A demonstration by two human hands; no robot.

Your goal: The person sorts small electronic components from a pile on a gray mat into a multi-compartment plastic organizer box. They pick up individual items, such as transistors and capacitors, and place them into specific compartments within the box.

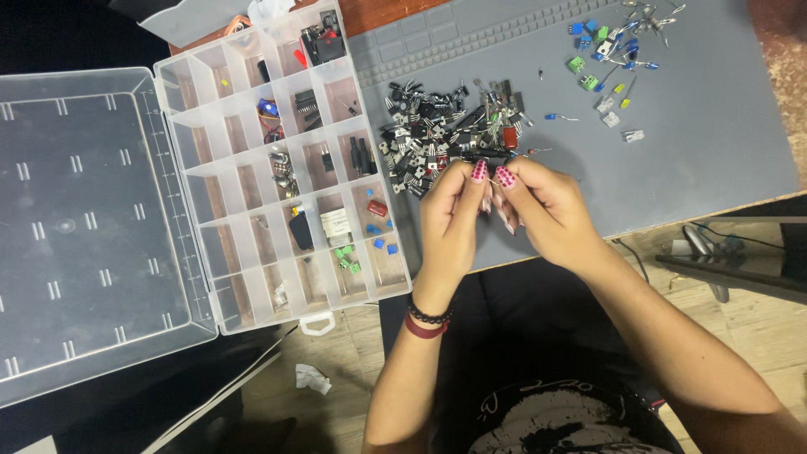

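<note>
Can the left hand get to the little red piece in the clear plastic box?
Probably yes. The left hand is close beside the clear plastic compartment box, whose lid lies open, and the small red component sits uncovered in a compartment near its edge. But both hands are pinching a thin wire piece, so it would have to let go.
</note>
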